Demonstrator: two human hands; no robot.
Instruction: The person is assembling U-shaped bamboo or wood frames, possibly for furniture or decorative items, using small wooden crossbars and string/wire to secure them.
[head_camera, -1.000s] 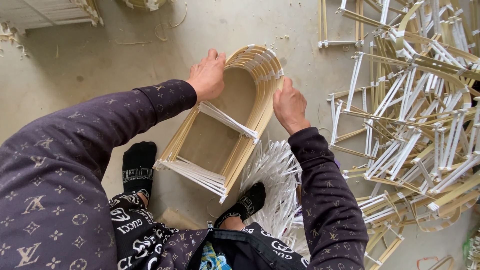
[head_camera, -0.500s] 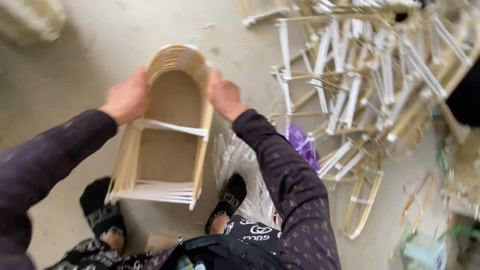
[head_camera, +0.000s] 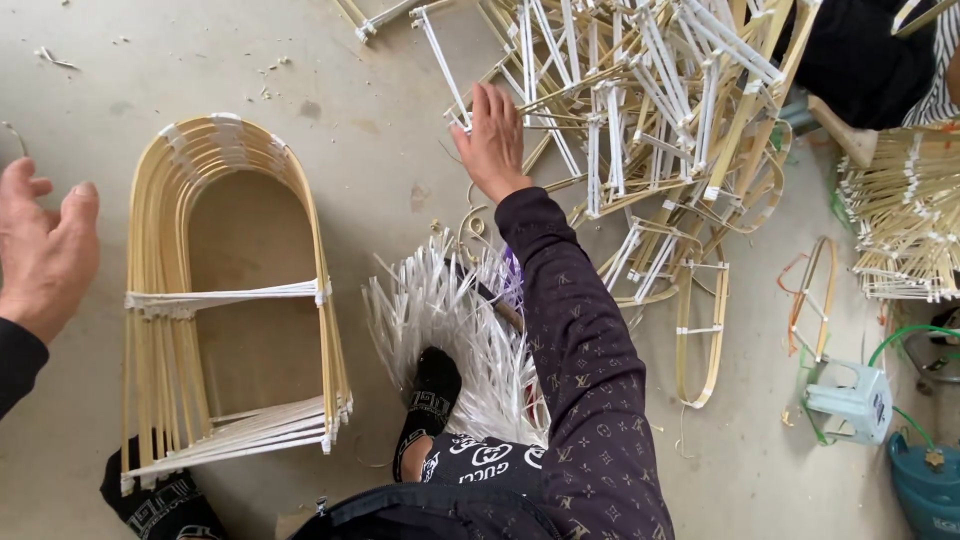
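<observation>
Frame heap (head_camera: 660, 130), far right on floor (head_camera: 380, 110): too tangled to count. One frame stack (head_camera: 225, 300) lying on floor at left, untouched. One bundle of white strips (head_camera: 450, 320) between stack and heap. One loose frame (head_camera: 700, 330) beside heap. Two hands: right hand (head_camera: 490, 145) open, fingers spread, touching heap edge; left hand (head_camera: 45, 250) open, empty, just left of stack.

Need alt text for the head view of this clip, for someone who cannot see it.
A person's right hand reaches into a tangled pile of arched bamboo frames on a concrete floor. Their open left hand hovers beside a neat stack of arched frames, and a bundle of white plastic strips lies by their feet.
</observation>
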